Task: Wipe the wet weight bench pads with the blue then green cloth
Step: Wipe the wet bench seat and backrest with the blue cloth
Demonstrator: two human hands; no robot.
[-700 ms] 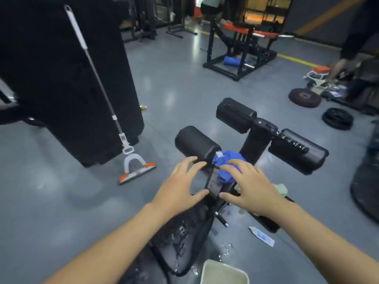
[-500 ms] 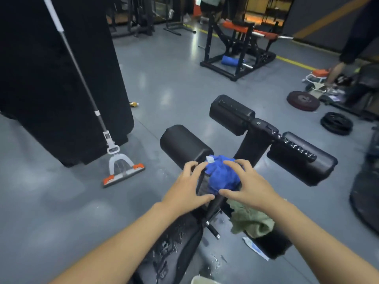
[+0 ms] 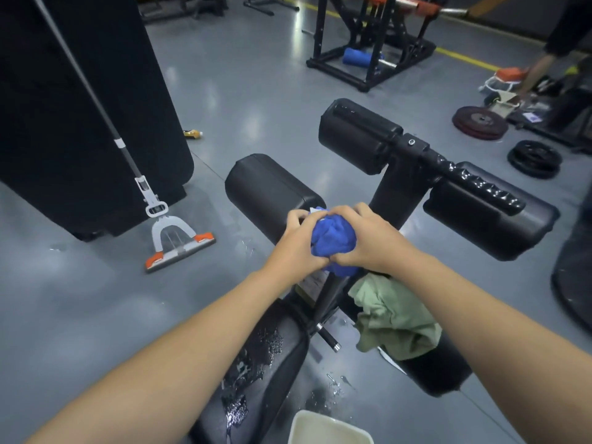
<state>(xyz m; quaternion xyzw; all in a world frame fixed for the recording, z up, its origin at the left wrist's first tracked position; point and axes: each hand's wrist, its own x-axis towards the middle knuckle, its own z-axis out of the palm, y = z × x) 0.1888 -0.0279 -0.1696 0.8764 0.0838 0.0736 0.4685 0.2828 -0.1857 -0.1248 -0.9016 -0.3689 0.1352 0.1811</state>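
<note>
Blue cloth (image 3: 333, 240) is bunched up into a ball between both my hands, right over the middle post of the weight bench (image 3: 397, 190). My left hand (image 3: 296, 243) has its fingers curled around the left side of it, and my right hand (image 3: 368, 238) is wrapped over the top and right side, so both hands are pressed together and clamped on the cloth. Thumbs meet at the near edge of the wad.

Green cloth (image 3: 395, 318) is lying crumpled on the lower right roller pad, just beside my right forearm, nobody touching it. The seat pad (image 3: 256, 373) under my left forearm has water beads all over it, and there are some drops on the floor (image 3: 243, 91) beside it too. The left roller pad (image 3: 269, 190) sits just past my left hand.

Off to the left a mop (image 3: 176, 241) leans against a big black block, head on the floor. A white tub (image 3: 330, 429) corner pokes in at the bottom edge. Weight plates (image 3: 533, 158) lie far right.
</note>
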